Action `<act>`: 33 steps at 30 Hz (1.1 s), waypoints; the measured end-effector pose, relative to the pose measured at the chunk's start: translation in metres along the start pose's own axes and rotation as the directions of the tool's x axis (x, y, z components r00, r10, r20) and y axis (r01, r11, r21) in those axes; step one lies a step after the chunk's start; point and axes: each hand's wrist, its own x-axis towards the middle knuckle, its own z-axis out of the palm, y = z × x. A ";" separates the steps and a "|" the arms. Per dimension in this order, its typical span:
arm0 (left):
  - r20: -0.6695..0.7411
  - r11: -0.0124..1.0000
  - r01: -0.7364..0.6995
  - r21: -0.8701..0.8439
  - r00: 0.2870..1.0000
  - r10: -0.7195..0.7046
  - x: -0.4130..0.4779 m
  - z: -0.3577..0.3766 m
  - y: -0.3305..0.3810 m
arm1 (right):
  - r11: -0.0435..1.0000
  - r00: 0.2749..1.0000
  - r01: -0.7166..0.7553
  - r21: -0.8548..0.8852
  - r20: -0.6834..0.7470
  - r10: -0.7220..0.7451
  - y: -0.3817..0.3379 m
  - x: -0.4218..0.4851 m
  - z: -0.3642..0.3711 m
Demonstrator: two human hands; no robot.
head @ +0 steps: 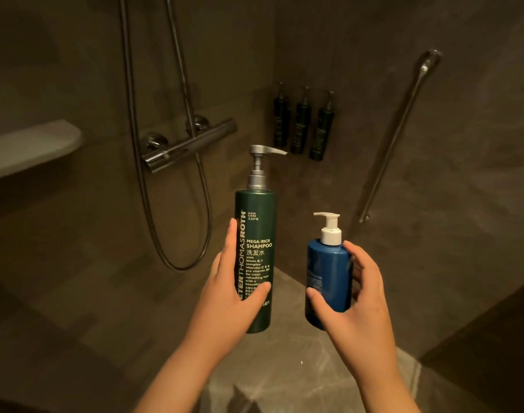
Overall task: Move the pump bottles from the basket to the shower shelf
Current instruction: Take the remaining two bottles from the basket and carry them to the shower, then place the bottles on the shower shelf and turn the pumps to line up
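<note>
Presently each hand holds one bottle, both in mid-air at the centre of the frame, in front of the shower corner.

Left hand (234,290): grips the tall green shampoo bottle (256,234) around its lower half. The thumb lies across the front of the label, and the fingers run up the bottle's left edge and behind it. The bottle is upright, with its silver pump (263,152) pointing toward the right of the frame. The thumb covers part of the printed text, and the fingertips behind the bottle are hidden.

Right hand (359,296): grips the shorter blue bottle (326,272). The thumb presses its lower left side and the fingers curl round its right side near the shoulder. This bottle is roughly upright, with its white pump (329,223) pointing toward the left of the frame. Its small label is too blurred to read. The two bottles are near each other and do not touch.

The shower shelf (31,144) projects from the wall at the upper left and is cut off by the left edge. It is well apart from both bottles.

Other items: the mixer bar (189,144) and hose (171,228) are on the wall left of centre. Three dark dispensers (302,123) are mounted on the wall above the held bottles, with labels illegible in the dim light. A slanted grab rail (397,135) is at the right. The lighter stone floor (284,380) shows at the bottom centre between the forearms.
</note>
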 end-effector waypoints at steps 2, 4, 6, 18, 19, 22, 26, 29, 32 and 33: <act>-0.066 1.000 0.021 0.000 0.998 -0.021 0.017 -0.001 -0.002 | 0.999 0.997 0.032 0.029 0.064 -0.034 0.006 0.028 0.009; -0.136 0.999 0.049 0.009 0.990 -0.047 0.034 -0.001 0.000 | 0.996 0.988 0.071 0.062 0.136 -0.079 0.011 0.059 0.018; -0.216 0.997 0.077 0.023 0.974 -0.071 0.051 0.000 0.004 | 0.990 0.971 0.104 0.092 0.207 -0.122 0.012 0.091 0.024; -0.605 0.969 0.246 0.035 0.776 -0.176 0.084 -0.014 0.026 | 0.905 0.748 0.211 0.370 0.535 -0.393 -0.008 0.203 0.090; -0.629 0.965 0.260 0.038 0.757 -0.179 0.081 -0.020 0.027 | 0.896 0.725 0.207 0.392 0.554 -0.410 -0.013 0.204 0.099; -0.695 0.957 0.284 0.063 0.700 -0.162 0.075 -0.041 0.028 | 0.867 0.658 0.206 0.454 0.592 -0.466 -0.031 0.208 0.125; -0.767 0.957 0.266 0.119 0.637 -0.082 0.079 -0.078 0.034 | 0.817 0.589 0.243 0.523 0.589 -0.553 -0.062 0.214 0.159; -0.798 0.957 0.234 0.168 0.602 -0.007 0.088 -0.108 0.040 | 0.784 0.570 0.265 0.561 0.565 -0.597 -0.090 0.223 0.181; -0.811 0.950 0.215 0.228 0.582 0.063 0.100 -0.139 0.046 | 0.750 0.557 0.252 0.612 0.542 -0.629 -0.117 0.234 0.203; -0.816 0.949 0.207 0.239 0.573 0.081 0.104 -0.149 0.047 | 0.745 0.551 0.241 0.622 0.544 -0.633 -0.125 0.237 0.210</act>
